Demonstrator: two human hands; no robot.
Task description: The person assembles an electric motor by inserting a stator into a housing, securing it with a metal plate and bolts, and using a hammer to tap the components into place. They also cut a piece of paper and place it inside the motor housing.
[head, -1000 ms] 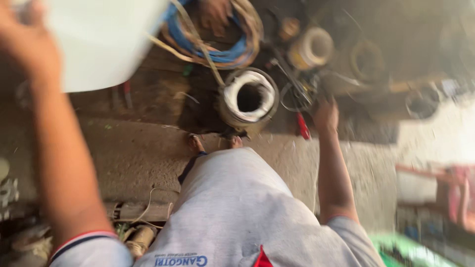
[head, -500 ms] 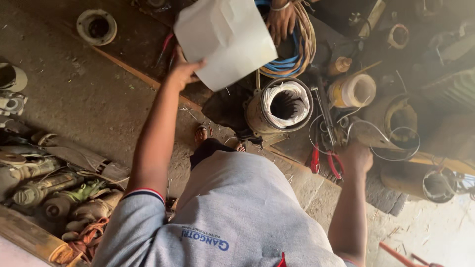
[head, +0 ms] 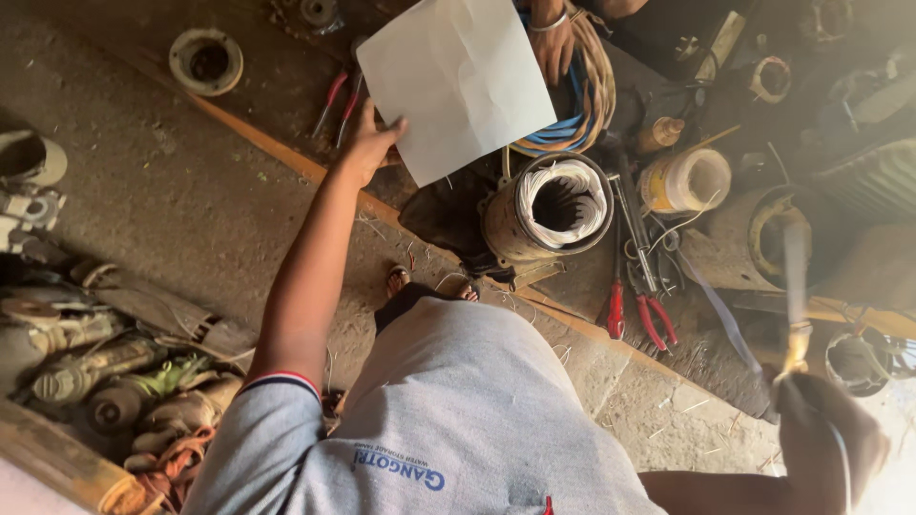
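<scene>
The floor (head: 162,219) is bare, gritty concrete, dusty and strewn with wire offcuts, with a low step edge running slantwise across it. Past that edge stands a motor stator (head: 546,212) with pale windings, open end up. Just beside it lie red-handled pliers (head: 651,319), a roll of tape (head: 685,181) and a coil of blue and tan cable (head: 572,95), on which another person's hand (head: 551,43) rests. A metal ring (head: 205,60) lies near the floor's far left edge; worn parts are heaped at the left. The left hand (head: 367,148) holds a white sheet of paper (head: 456,84) up over the stator, fingers clamped on its lower corner. The right hand (head: 825,443), at the lower right, is closed around a blurred slim tool (head: 794,286).
</scene>
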